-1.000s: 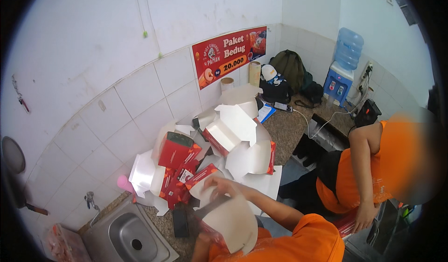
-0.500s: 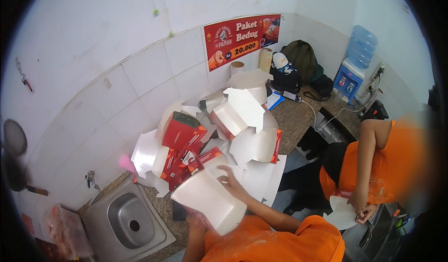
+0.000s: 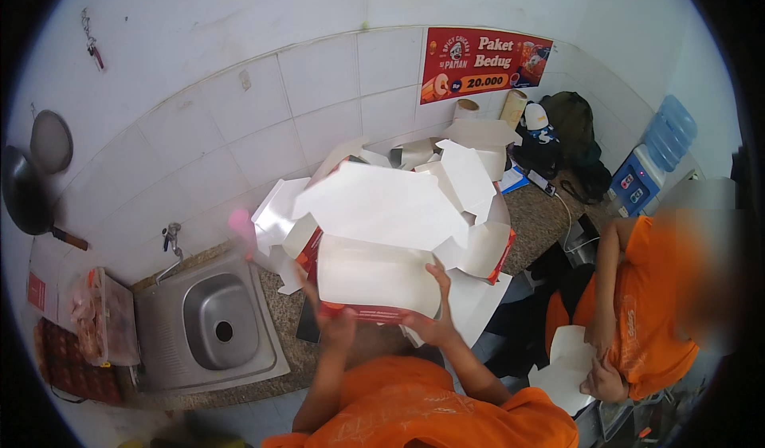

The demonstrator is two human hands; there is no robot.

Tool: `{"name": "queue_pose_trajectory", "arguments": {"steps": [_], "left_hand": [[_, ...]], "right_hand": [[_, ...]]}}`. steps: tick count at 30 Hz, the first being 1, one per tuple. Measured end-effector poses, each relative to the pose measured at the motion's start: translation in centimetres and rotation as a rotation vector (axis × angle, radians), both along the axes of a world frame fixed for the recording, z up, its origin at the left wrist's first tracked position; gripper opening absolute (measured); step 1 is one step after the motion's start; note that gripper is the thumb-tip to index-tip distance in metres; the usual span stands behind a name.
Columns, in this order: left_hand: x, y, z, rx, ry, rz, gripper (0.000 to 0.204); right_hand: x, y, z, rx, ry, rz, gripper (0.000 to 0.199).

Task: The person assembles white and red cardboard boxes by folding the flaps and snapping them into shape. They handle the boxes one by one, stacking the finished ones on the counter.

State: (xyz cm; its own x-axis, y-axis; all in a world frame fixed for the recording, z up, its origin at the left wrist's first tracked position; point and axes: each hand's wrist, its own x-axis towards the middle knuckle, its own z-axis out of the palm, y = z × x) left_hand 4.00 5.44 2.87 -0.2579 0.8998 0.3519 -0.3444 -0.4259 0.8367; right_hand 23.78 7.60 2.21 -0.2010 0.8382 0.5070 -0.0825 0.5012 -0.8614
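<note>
A granite counter runs along the tiled wall, with a steel sink at its left end and a heap of boxes along its back edge. Over its front edge, an open white-and-red box is held up, flap raised. The right hand grips its lower right edge, fingers curled shut, thumb up the side. The left hand clasps the lower left corner, forearm rising from below.
</note>
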Motion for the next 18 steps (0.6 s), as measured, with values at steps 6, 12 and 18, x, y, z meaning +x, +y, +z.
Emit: {"name": "queue_pose_trajectory", "arguments": {"steps": [6,12,18], "left_hand": [[-2.9,0.5,3.9,0.354,0.447,0.081,0.071],[-5.3,-0.5,4.0,-0.107,0.428,0.009,0.058],[-2.7,-0.7,5.7,0.137,0.246,-0.040,0.103]], "right_hand": [[0.8,1.2,5.0,-0.143,0.021,0.141,0.088],[-1.4,-0.9,4.5,0.054,-0.440,0.109,0.063],[1.5,9.2,8.6,0.238,-0.249,0.101,0.042]]}}
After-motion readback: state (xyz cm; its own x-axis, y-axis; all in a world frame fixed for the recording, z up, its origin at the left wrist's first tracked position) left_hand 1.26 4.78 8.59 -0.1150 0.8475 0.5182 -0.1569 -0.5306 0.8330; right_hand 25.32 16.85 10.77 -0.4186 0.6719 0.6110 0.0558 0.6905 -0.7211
